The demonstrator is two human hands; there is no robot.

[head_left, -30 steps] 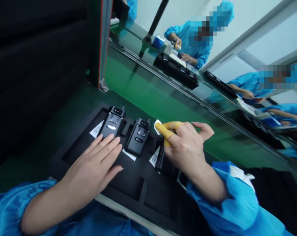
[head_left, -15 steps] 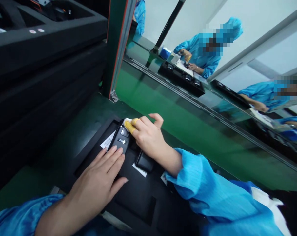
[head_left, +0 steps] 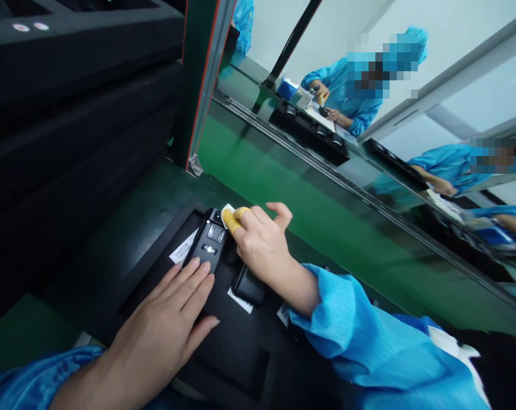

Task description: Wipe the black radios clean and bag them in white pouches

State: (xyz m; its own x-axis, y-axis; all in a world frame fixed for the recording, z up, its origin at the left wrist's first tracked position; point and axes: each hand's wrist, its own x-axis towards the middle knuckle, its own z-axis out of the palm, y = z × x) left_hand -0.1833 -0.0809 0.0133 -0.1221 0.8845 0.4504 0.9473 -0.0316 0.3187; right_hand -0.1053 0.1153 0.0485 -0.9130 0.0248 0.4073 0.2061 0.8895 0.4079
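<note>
A black handheld device [head_left: 207, 245] lies in a recess of a black foam tray [head_left: 155, 302], its screen facing up. My left hand [head_left: 164, 324] rests on its lower end, fingertips pressing down. My right hand [head_left: 258, 236] is at the device's top end, with yellow finger cots [head_left: 230, 220] on two fingers pinching a white wipe [head_left: 228, 213] against it. A second black device [head_left: 248, 286] sits in the tray just below my right hand, partly hidden by it. White paper slips [head_left: 183, 247] lie beside the devices.
Stacked black foam trays [head_left: 70, 85] fill the left side behind a green upright post [head_left: 200, 80]. A green bench surface [head_left: 296, 171] runs to the right. Beyond a long rail, people in blue gowns [head_left: 339, 85] work at similar trays.
My right hand has moved left from beside the second device onto the first, bringing the wipe to its top end. The view has swung, showing more stacked trays at the left.
</note>
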